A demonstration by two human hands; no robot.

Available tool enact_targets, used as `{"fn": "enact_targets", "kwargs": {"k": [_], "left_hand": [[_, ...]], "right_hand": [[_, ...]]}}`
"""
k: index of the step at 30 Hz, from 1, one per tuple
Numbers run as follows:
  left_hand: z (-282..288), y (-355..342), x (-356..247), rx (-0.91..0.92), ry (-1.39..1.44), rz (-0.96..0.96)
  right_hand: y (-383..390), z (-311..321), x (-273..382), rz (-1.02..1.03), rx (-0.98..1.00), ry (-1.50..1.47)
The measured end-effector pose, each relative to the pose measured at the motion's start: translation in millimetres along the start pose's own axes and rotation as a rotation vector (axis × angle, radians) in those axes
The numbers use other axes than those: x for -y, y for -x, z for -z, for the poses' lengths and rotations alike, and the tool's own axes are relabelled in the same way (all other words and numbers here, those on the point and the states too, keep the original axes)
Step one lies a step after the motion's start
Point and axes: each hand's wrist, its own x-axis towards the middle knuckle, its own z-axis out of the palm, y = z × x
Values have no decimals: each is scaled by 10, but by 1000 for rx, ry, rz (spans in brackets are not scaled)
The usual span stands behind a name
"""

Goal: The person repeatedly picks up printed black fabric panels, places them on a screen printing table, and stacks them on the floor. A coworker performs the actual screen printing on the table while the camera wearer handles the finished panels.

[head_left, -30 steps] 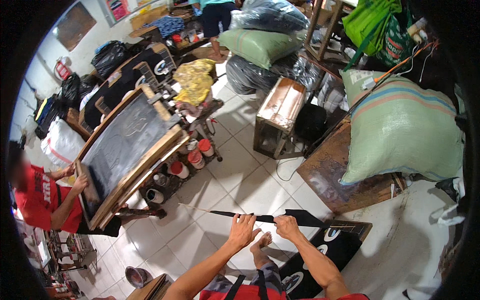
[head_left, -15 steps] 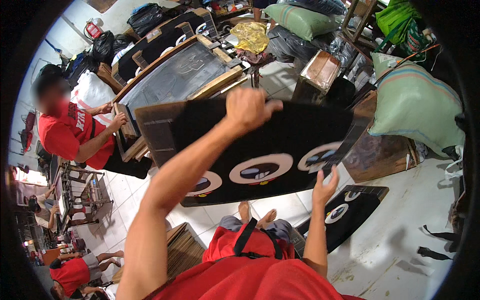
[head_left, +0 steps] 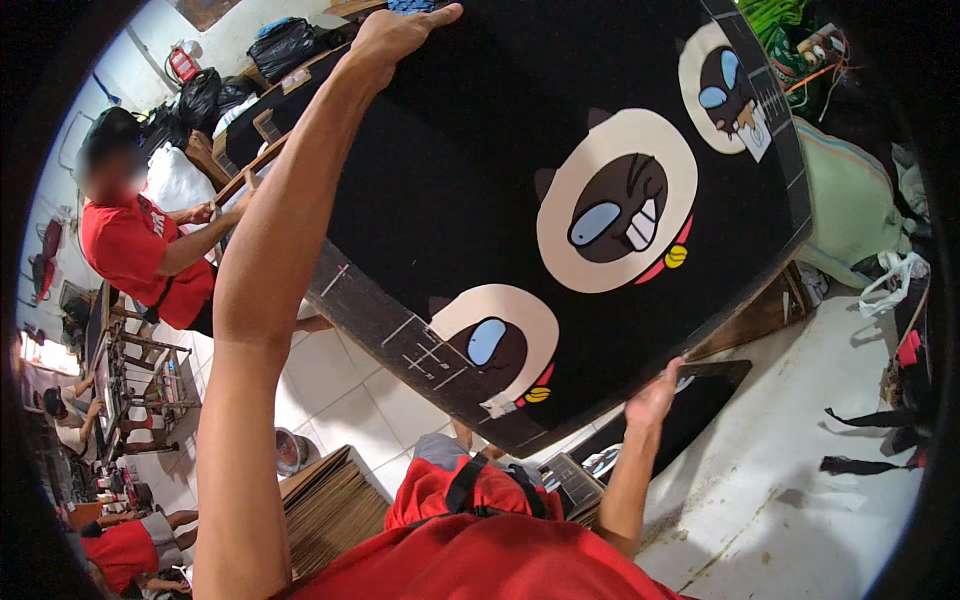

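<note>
- Head view: black printed board, tilted, up and right of brown stack.
- Left hand holding its far edge, above brown stack.
- Right hand touching near edge; can't tell how closed.
- Second board right of brown stack; red-shirted co-worker up-left.

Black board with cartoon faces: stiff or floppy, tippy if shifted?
Probably stiff: the black board spans between left hand and right hand without visible sag. Likely apt to tip or swing, being broad and held near its edges.
</note>
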Motion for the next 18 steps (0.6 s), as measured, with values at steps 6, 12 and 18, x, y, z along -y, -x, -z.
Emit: {"fn": "enact_targets", "kwargs": {"k": [6, 12, 18], "left_hand": [[584, -87, 603, -168, -327, -369], [927, 1763, 2003, -387, 714, 206], [-139, 2802, 2680, -24, 1343, 825]], "right_hand": [[397, -175, 531, 96, 54, 9], [467, -122, 629, 66, -62, -15], [541, -214, 587, 102, -79, 21]]}}
